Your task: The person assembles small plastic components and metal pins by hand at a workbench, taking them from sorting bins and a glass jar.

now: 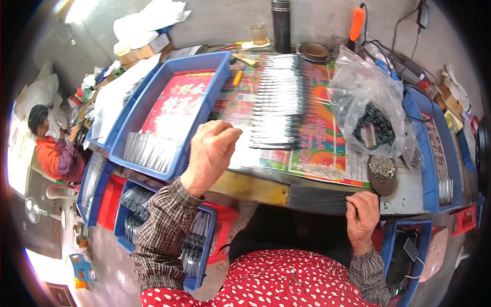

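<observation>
My left hand [214, 151] is raised over the table's near edge, just right of a large blue tray [204, 110]. Its fingers are curled together, and whatever they may pinch is hidden. Fingers bent inward, my right hand [364, 217] rests at the table edge beside a dark grey cloth strip [317, 199]; I cannot make out anything in it. Between and beyond the hands lies a long row of slim silvery pieces with dark ends [279, 100], side by side on colourful printed sheets [319, 133]. A brown dish of small metallic bits [382, 171] sits above my right hand.
A clear plastic bag with black pieces [376, 123] lies right. At the back stand a black flask [281, 25], a glass [259, 35] and an orange-handled tool [356, 24]. Blue bins [197, 250] of similar pieces stand below the table. Far left, another person [56, 148] sits working.
</observation>
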`<state>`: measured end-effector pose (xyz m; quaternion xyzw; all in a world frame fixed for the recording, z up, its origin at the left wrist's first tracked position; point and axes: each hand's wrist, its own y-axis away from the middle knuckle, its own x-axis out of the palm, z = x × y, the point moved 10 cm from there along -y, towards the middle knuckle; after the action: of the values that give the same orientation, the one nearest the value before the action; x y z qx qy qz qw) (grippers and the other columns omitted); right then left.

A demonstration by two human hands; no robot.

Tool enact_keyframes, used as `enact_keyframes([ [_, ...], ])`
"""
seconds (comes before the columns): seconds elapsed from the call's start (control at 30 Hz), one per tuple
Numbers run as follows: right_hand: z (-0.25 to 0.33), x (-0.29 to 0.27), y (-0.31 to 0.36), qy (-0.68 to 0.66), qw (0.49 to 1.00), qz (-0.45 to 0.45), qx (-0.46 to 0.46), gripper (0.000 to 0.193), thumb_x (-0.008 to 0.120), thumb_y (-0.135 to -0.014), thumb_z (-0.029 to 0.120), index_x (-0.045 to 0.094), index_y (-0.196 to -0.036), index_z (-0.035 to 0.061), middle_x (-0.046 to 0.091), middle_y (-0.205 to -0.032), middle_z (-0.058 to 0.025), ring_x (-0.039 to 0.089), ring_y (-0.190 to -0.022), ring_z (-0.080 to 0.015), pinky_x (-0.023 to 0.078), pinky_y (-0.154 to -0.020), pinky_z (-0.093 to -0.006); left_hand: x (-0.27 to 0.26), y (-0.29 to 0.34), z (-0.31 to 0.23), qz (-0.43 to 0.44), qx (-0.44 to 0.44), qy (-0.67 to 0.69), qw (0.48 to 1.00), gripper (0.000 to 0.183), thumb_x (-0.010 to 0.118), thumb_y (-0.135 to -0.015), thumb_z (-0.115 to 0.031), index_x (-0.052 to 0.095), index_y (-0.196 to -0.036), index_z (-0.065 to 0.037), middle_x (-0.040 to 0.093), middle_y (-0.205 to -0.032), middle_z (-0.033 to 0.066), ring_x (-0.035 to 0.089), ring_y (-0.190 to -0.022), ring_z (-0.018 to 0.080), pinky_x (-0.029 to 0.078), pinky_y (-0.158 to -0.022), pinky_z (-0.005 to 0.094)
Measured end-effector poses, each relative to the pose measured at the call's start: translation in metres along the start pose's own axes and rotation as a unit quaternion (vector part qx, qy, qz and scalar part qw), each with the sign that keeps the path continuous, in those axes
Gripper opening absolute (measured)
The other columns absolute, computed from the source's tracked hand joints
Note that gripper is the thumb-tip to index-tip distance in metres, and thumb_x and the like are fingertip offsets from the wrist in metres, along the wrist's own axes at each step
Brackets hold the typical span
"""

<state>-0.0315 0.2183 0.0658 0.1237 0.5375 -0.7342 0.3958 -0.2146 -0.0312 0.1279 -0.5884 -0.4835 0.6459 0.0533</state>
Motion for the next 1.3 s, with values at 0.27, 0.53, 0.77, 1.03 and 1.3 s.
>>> enact_keyframes([
  [0.27,0.000,0.004,-0.003,-0.028,0.999,0.023,0.007,0.020,0.066,-0.071,-0.008,0.062,-0.089,0.0002,0.059,-0.087,-0.0118,0.057,-0.084,-0.0308,0.047,-0.075,-0.0404,-0.071,0.036,0.112,0.032,-0.179,-0.117,0.976,0.009,0.066,-0.077,-0.004,0.069,-0.086,-0.005,0.066,-0.082,0.0127,0.065,-0.075,0.0329,0.049,-0.065,0.0412],
  [0.53,0.010,0.008,-0.006,-0.025,0.999,0.043,0.003,0.018,0.066,-0.072,-0.007,0.062,-0.088,-0.0003,0.060,-0.085,-0.0120,0.057,-0.083,-0.0302,0.046,-0.075,-0.0398,-0.042,0.075,0.171,0.239,-0.266,-0.145,0.923,0.025,0.070,-0.077,-0.013,0.071,-0.101,-0.009,0.069,-0.091,0.0171,0.066,-0.091,0.0318,0.052,-0.077,0.0412],
  [0.77,0.011,0.006,-0.005,-0.016,0.998,0.054,0.002,0.018,0.067,-0.071,-0.008,0.063,-0.087,0.0000,0.060,-0.084,-0.0119,0.058,-0.083,-0.0303,0.046,-0.075,-0.0399,-0.028,0.081,0.165,0.314,-0.253,-0.185,0.896,0.029,0.059,-0.077,-0.009,0.070,-0.103,-0.012,0.068,-0.092,0.0198,0.066,-0.092,0.0356,0.051,-0.080,0.0451],
  [1.03,-0.005,-0.019,-0.006,0.016,0.999,0.040,0.004,0.015,0.071,-0.071,-0.002,0.065,-0.084,0.0034,0.063,-0.083,-0.0089,0.060,-0.079,-0.0283,0.049,-0.070,-0.0380,-0.014,0.080,0.187,0.287,-0.228,-0.188,0.911,0.023,0.054,-0.081,-0.014,0.064,-0.101,-0.012,0.066,-0.087,0.0227,0.063,-0.086,0.0420,0.048,-0.074,0.0501],
  [1.3,-0.029,-0.057,-0.006,0.069,0.997,0.028,0.000,0.014,0.070,-0.075,0.003,0.063,-0.087,0.0044,0.058,-0.081,-0.0063,0.056,-0.079,-0.0252,0.046,-0.070,-0.0369,-0.033,0.099,0.217,0.181,-0.129,-0.169,0.960,0.018,0.050,-0.080,0.005,0.054,-0.095,-0.005,0.056,-0.073,0.0230,0.055,-0.073,0.0415,0.039,-0.063,0.0504],
])
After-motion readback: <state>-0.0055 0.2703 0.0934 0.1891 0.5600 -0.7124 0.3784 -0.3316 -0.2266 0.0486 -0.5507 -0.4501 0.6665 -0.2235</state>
